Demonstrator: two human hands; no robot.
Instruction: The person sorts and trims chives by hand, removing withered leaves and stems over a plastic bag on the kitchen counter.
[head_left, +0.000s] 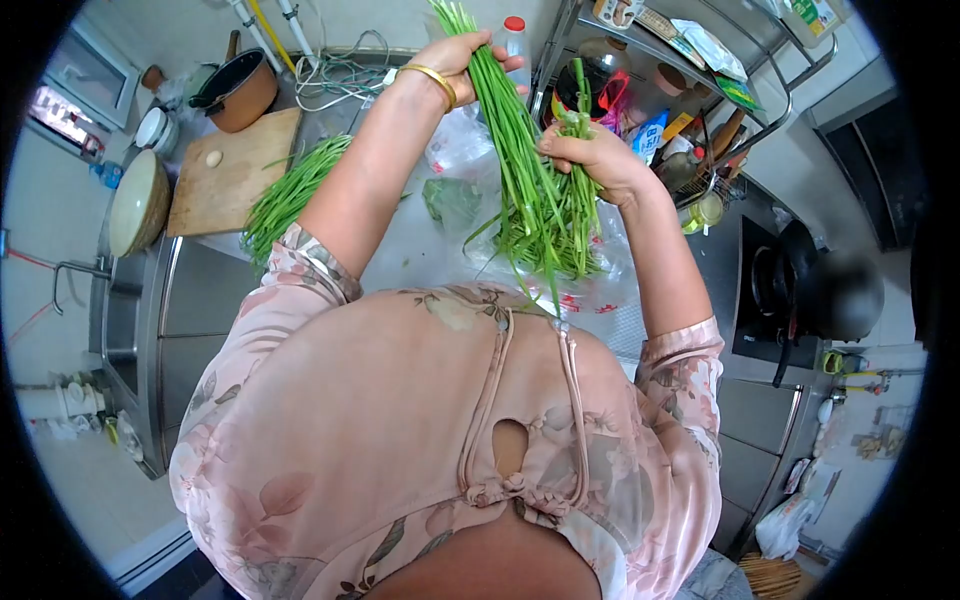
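My left hand [465, 65], wearing a gold bangle, grips a long bundle of garlic chives [505, 140] near one end, so the blades hang down toward me. Closed round a second, shorter and rougher clump of chives [577, 125] is my right hand [595, 160], close to the right of the bundle. Below both hands, loose chives [550, 235] lie on a clear plastic bag [610, 285]. Another pile of chives [295, 190] rests on the counter, partly hidden behind my left forearm.
At the left are a cutting board [235, 170] with a small pale piece on it, a brown pot [245, 95] and a large bowl [140, 205]. A metal rack [690, 50] with bottles and packets stands at the right, near the stove [755, 320] and a wok [795, 255].
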